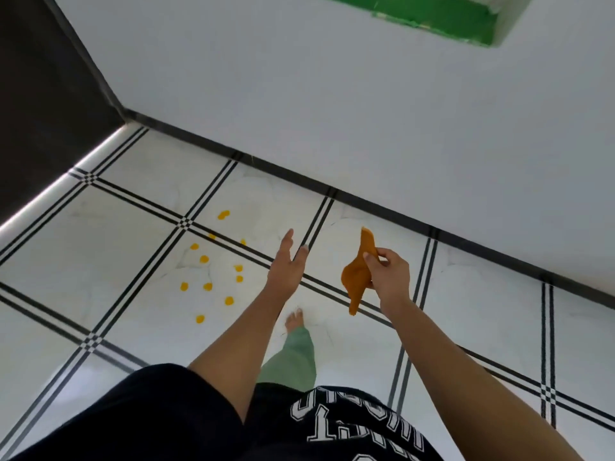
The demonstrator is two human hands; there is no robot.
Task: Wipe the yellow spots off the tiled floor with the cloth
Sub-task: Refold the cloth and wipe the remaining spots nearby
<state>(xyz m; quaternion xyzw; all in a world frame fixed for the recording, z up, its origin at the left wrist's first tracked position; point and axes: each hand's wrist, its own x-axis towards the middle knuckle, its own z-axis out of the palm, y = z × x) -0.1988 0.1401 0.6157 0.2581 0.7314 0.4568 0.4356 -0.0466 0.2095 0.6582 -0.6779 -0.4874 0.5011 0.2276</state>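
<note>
right hand (387,271): pinches the orange cloth (357,277), hanging in air | left hand (288,262): released, fingers straight, holds nothing | yellow spots (213,271): scattered on tiled floor (133,227), left of both hands, untouched | risk: the bare foot (294,320) stands near the spots and may step in them; a hanging, unfolded cloth may smear them.

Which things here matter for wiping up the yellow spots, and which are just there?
For the job:
- orange cloth, pinched by the right hand
- yellow spots on the tiled floor
- left hand, open and holding nothing

Just there:
- green patch on the wall
- dark skirting
- dark panel at the left
- bare foot
</note>
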